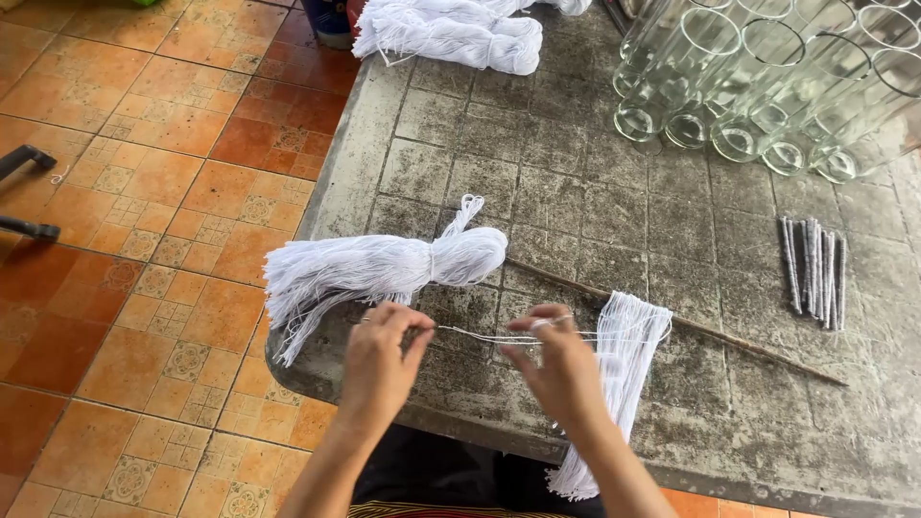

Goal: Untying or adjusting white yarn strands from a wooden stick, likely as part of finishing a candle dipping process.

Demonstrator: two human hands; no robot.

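Glasses (767, 86) empty; strands (489, 336) between hands

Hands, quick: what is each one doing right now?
Left hand: fingers pinched shut on a thin white string.
Right hand: pinched shut on the same string, beside a white thread bundle.

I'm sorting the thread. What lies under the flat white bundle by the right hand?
A thin brown stick runs under the flat bundle, on the stone table. The stick's covered stretch is hidden.
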